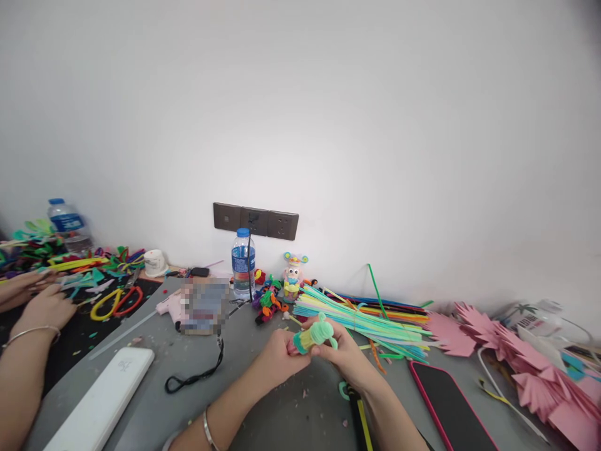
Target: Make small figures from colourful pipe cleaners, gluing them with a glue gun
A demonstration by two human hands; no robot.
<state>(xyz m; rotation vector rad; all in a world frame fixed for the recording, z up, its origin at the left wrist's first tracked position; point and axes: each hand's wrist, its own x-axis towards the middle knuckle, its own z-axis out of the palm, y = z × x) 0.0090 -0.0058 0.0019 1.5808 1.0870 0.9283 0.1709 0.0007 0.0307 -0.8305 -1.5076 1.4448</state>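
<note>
1. Front and centre: left hand and right hand together, both clamped on a fuzzy green, yellow and pink figure, held above the middle of the bench.
2. Just behind that grip, a fanned bundle of pastel stems, partly hidden by the right hand; next to it, a big-eyed figurine.
3. Over to the left, a pink glue gun beside a pixelated patch.
4. Farther left, a co-worker's hands, near yellow-and-red-handled scissors.
5. Swinging right: a red-cased phone, then pleated pink paper.
6. Underfoot, so to speak, grey bench top flecked with scraps; behind, plain white wall.
7. Quick count: three dark socket plates in a row, two blue-capped bottles, one white slab, one phone.
</note>
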